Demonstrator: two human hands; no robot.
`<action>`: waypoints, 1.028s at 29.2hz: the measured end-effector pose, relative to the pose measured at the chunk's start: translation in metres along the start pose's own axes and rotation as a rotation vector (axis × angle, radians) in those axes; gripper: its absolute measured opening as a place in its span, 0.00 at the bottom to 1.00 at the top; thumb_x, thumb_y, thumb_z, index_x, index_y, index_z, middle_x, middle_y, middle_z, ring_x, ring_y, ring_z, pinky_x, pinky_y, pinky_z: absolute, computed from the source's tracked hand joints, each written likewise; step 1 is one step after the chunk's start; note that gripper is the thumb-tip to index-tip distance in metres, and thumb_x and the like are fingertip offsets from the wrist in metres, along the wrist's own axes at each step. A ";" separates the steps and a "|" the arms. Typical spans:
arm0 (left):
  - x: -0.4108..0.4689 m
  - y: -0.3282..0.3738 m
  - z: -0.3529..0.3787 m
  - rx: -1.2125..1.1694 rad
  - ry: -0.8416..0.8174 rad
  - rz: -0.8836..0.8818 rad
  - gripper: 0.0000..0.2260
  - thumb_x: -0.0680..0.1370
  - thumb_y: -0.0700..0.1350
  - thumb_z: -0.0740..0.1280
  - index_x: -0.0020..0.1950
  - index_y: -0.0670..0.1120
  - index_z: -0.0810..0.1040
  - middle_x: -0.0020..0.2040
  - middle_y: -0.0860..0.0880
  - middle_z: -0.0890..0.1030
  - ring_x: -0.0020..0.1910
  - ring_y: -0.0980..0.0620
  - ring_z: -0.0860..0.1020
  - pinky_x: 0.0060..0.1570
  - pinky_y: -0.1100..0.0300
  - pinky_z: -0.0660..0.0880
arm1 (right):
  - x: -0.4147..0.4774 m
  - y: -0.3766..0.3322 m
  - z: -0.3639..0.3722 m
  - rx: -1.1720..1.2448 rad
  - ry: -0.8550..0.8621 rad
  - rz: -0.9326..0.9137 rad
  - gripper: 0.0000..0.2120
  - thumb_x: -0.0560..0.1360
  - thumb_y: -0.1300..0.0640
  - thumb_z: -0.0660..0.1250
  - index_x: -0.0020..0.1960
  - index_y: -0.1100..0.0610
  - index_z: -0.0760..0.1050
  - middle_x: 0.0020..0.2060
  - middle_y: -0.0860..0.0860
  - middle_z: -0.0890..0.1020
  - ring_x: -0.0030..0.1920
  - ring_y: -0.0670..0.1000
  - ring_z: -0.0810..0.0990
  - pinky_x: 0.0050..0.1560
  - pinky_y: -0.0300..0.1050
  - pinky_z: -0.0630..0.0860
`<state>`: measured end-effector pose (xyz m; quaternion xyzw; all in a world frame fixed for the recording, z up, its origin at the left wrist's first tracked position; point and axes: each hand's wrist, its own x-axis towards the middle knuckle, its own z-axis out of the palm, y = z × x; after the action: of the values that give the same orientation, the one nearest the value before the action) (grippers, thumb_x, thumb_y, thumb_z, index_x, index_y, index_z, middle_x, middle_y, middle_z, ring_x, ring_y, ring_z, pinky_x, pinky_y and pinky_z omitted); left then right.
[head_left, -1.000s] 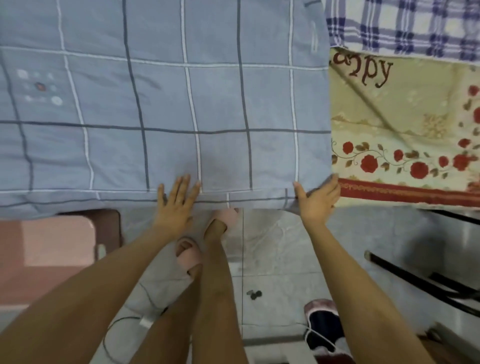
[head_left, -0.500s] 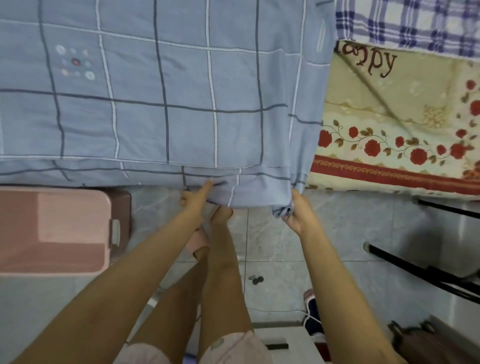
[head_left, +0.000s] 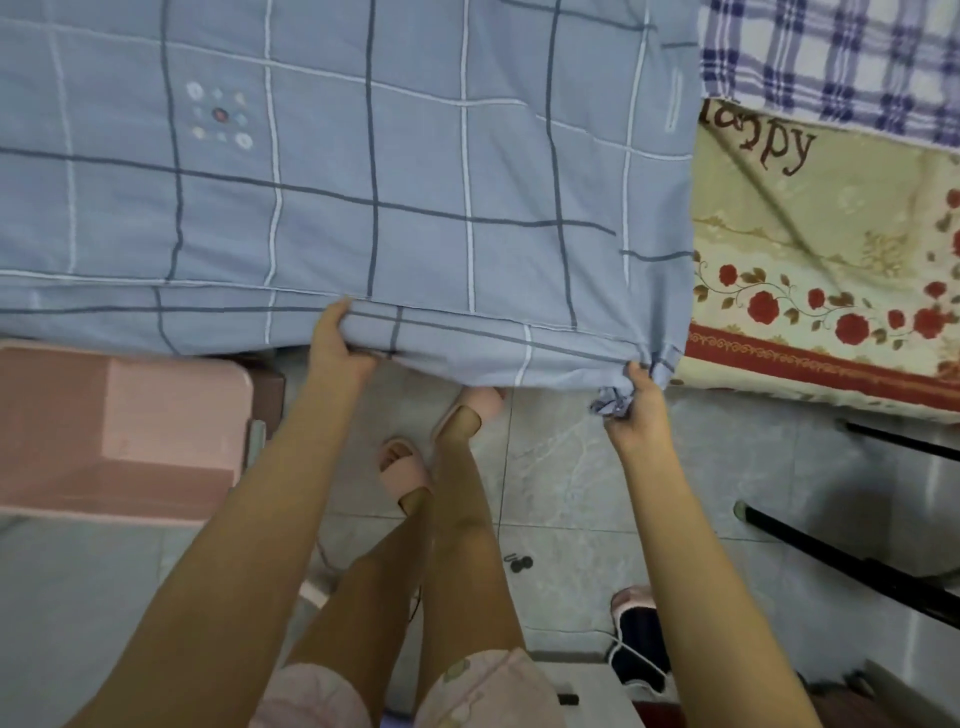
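DESK: Hands and cloth. What does the frame show?

PHOTOGRAPHER: A person stands at the bedside, gripping the near edge of a blue-grey cotton quilt cover checked in white and dark lines (head_left: 415, 182). The left hand (head_left: 340, 345) has its fingers curled round the hem. The right hand (head_left: 636, 404) pinches the bunched near right corner.

DESK: What has changed from a second ago?

PHOTOGRAPHER: Then the left hand lay flat on the cover, fingers spread, as if smoothing it. Now both hands hold cloth, and the near edge is drawn off the bed and sags between them above the grey tiled floor (head_left: 561, 467).

DESK: Where does the cover sit?

PHOTOGRAPHER: Most of it lies spread flat across the bed, its right edge over the cream bedsheet printed with red roses (head_left: 810, 249). A pink plastic box (head_left: 119, 436) stands on the floor just below its left part.

DESK: And the meaning for the job?

PHOTOGRAPHER: Smoothing appears to be over. Judging by the grip, a fold or a pull of this edge comes next. The right corner is only pinched, so it could slip.
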<state>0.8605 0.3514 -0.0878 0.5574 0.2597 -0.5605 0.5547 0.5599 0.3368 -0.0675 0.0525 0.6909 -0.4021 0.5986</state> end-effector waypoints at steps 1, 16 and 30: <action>0.001 0.011 -0.004 0.002 -0.027 0.025 0.07 0.77 0.42 0.64 0.53 0.43 0.77 0.44 0.45 0.84 0.50 0.45 0.80 0.55 0.48 0.76 | 0.004 0.001 0.006 0.003 0.019 -0.008 0.12 0.82 0.56 0.55 0.47 0.60 0.73 0.29 0.52 0.80 0.23 0.46 0.76 0.21 0.34 0.71; 0.050 0.081 0.034 0.365 0.232 0.050 0.17 0.78 0.42 0.62 0.66 0.41 0.71 0.62 0.44 0.76 0.55 0.45 0.76 0.49 0.54 0.74 | -0.034 0.054 0.154 -1.581 0.069 -0.894 0.57 0.62 0.33 0.72 0.77 0.55 0.45 0.75 0.62 0.46 0.74 0.60 0.53 0.67 0.54 0.63; 0.069 0.106 -0.017 1.719 0.651 0.838 0.31 0.70 0.42 0.71 0.69 0.41 0.59 0.71 0.39 0.59 0.70 0.39 0.58 0.64 0.46 0.61 | 0.027 0.074 0.192 -1.985 -0.230 -1.023 0.14 0.75 0.65 0.59 0.60 0.60 0.71 0.55 0.57 0.77 0.60 0.58 0.71 0.48 0.50 0.71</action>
<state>0.9792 0.3177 -0.1200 0.9403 -0.3103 -0.1381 0.0195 0.7441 0.2564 -0.1192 -0.7751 0.5861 0.1254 0.1999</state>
